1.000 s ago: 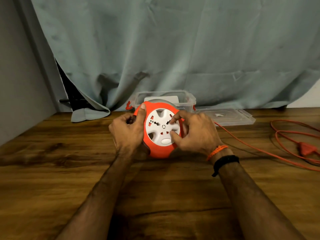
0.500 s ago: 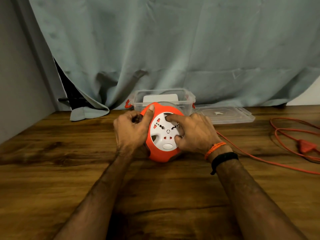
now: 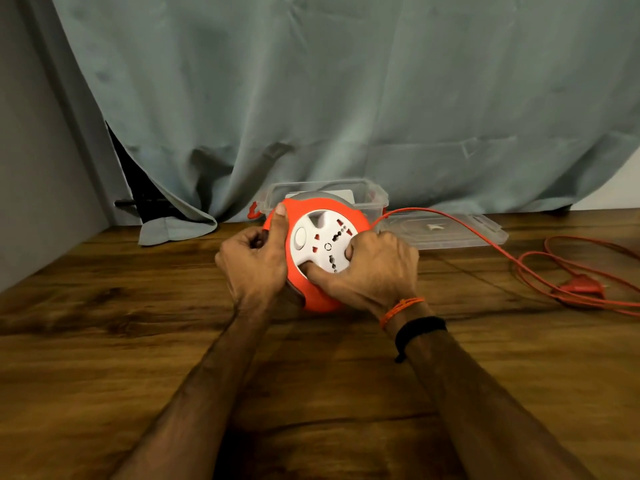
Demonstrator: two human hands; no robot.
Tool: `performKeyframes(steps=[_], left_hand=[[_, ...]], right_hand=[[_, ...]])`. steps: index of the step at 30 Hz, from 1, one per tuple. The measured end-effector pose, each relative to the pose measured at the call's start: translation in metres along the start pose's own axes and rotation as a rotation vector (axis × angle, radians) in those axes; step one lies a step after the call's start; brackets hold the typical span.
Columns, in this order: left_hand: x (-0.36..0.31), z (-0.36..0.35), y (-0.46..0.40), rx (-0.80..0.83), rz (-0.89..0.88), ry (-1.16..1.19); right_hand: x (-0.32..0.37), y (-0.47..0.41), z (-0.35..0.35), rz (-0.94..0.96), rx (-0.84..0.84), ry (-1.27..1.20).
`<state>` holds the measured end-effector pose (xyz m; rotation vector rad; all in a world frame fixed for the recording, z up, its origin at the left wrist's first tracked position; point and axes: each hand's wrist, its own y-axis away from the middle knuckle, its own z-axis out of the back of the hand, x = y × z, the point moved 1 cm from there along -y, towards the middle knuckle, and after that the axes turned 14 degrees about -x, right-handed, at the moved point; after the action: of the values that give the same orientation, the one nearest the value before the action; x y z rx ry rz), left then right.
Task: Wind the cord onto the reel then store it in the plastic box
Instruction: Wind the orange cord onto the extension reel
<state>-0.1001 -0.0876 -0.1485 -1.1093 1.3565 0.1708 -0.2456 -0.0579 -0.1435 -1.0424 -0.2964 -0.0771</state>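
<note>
An orange cord reel [image 3: 311,216] with a white socket face [image 3: 320,242] stands on edge on the wooden table [image 3: 104,323]. My left hand [image 3: 254,263] grips its left rim, thumb over the top. My right hand [image 3: 372,271] holds the white face, fingers in its recesses. An orange cord [image 3: 485,244] runs from the reel's upper right across the table to loose loops and a plug [image 3: 583,288] at the far right. The clear plastic box [image 3: 375,195] stands open right behind the reel.
The box's clear lid [image 3: 460,230] lies flat to the right of the box. A grey-green curtain [image 3: 346,98] hangs behind the table, its hem resting on the back edge. A grey wall [image 3: 34,168] borders the left side.
The white face has turned under my right hand; the oval button went from the bottom to the left. The cord now lifts off the table near the reel.
</note>
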Motion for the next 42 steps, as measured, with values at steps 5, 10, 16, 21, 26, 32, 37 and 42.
performKeyframes(steps=[5, 10, 16, 21, 26, 32, 37, 42], left_hand=[[0.002, -0.001, -0.003, 0.054, 0.032, -0.008], [0.005, 0.001, -0.008, 0.080, 0.028, -0.002], [0.003, 0.001, -0.008, 0.136, 0.013, 0.002], [0.001, 0.001, -0.005, 0.201, 0.030, 0.035], [0.000, 0.001, -0.002, 0.215, -0.033, 0.053], [0.002, -0.001, -0.002, 0.142, -0.024, 0.037], [0.001, -0.002, 0.001, -0.017, 0.032, 0.035], [0.002, -0.004, 0.002, 0.020, 0.025, 0.018]], right_hand=[[-0.012, -0.009, 0.007, 0.002, 0.085, -0.171], [-0.019, -0.018, 0.021, 0.152, 0.088, -0.300], [-0.021, -0.017, 0.021, 0.323, 0.227, -0.264], [-0.026, -0.017, 0.016, 0.391, 0.227, -0.167], [-0.029, -0.017, 0.010, 0.392, 0.209, -0.124], [-0.027, -0.011, 0.010, 0.234, 0.055, -0.037], [0.000, -0.003, 0.000, -0.030, -0.009, 0.002], [-0.005, -0.002, 0.002, -0.014, 0.006, -0.006]])
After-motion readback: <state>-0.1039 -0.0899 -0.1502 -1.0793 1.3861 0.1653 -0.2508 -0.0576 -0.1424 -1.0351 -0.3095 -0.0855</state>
